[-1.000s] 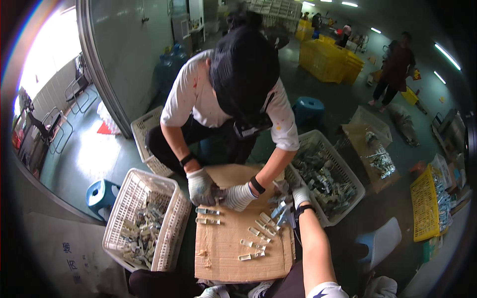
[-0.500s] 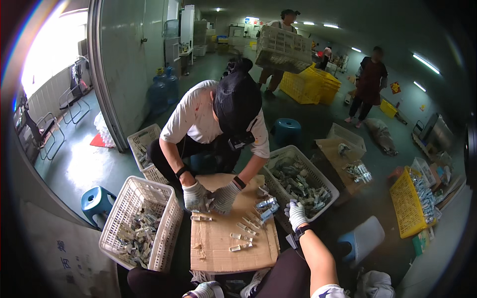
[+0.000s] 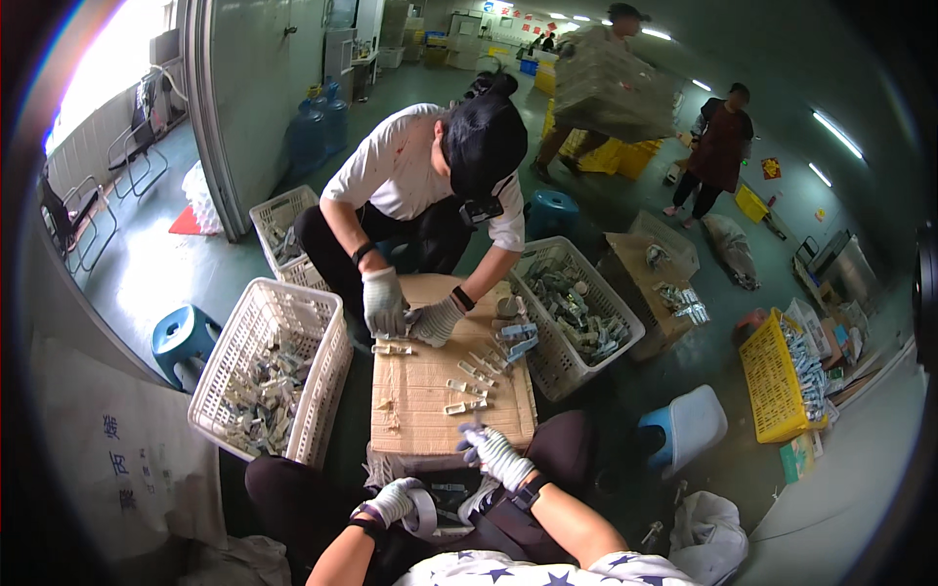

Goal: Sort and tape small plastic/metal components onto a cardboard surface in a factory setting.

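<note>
My left hand [image 3: 394, 501], in a striped work glove, is low over my lap, with its fingers closed round a whitish ring like a tape roll [image 3: 421, 514]. My right hand [image 3: 500, 459], also gloved, is over the near edge of a cardboard sheet [image 3: 410, 430]. Its fingers look bent together at a thin greyish thing, too small to name. Several pale clip-like pieces [image 3: 466, 388] lie on the cardboard, with light-blue pieces [image 3: 518, 342] on its right. Across from me, a person's gloved hands [image 3: 410, 317] work at the cardboard's far left.
White baskets of small pieces stand left [image 3: 332, 361] and right [image 3: 586, 361] of the cardboard. Blue stools [image 3: 184, 337] and a yellow basket [image 3: 782, 391] stand farther out. A white bag [image 3: 708, 527] lies near right. Behind, one person carries a crate [image 3: 616, 88]; another stands at right.
My right hand has come from the right basket's rim, left and down to the cardboard's near edge. My left hand and the ring have come further into view. The person with the crate has moved right.
</note>
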`<act>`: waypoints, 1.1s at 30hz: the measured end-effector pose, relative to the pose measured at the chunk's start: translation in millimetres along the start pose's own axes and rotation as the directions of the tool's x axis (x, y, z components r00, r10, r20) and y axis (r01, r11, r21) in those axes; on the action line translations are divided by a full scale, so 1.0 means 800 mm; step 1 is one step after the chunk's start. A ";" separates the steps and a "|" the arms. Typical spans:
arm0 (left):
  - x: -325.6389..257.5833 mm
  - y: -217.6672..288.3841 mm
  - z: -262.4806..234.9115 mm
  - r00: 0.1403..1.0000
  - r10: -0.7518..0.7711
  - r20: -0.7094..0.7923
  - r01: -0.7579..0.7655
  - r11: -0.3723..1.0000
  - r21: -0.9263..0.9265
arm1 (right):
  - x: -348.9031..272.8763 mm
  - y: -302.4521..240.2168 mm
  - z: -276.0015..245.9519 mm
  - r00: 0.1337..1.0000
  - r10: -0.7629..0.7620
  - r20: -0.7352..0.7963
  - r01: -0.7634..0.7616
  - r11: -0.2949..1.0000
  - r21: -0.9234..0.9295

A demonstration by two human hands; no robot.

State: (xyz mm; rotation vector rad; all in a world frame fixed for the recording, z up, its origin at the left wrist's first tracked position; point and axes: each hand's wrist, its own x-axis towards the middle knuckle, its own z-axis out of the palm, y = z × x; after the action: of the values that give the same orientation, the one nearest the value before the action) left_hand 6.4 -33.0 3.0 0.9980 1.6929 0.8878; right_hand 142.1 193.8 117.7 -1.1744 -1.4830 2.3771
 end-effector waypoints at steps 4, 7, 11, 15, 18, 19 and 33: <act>0.012 -0.005 0.005 0.933 -0.340 0.121 0.311 0.586 -0.749 | -0.018 0.056 0.031 0.987 0.156 0.041 -0.152 0.984 -0.094; 0.022 -0.034 0.012 0.912 -0.321 0.256 0.352 0.288 -0.891 | -0.039 0.080 0.049 0.982 0.187 0.028 -0.177 0.961 -0.213; 0.034 -0.042 0.021 0.979 -0.191 0.074 0.199 0.795 -0.573 | -0.040 0.109 0.038 0.972 0.230 -0.042 -0.233 0.943 -0.239; 0.048 -0.135 0.023 0.885 -0.097 0.455 0.457 0.004 -0.889 | -0.048 0.099 0.051 0.970 0.204 0.134 -0.176 0.965 -0.195; 0.040 -0.127 0.017 0.824 0.152 0.546 0.456 -0.751 -0.478 | -0.036 0.110 0.036 0.933 0.261 0.249 -0.303 0.941 0.152; 0.057 -0.064 0.017 0.814 0.117 0.569 0.403 -0.819 -0.409 | -0.046 0.098 0.033 0.933 0.317 0.173 -0.338 0.934 0.111; 0.008 0.026 -0.008 0.959 -0.268 0.091 0.282 0.934 -0.218 | -0.034 0.114 0.045 0.920 0.380 0.099 -0.355 0.913 -0.202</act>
State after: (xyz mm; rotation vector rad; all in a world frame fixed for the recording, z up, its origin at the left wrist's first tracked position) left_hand 3.2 -19.4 21.2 0.6079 1.5898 0.8350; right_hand 164.8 107.7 67.8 -1.4786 -1.6795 2.6554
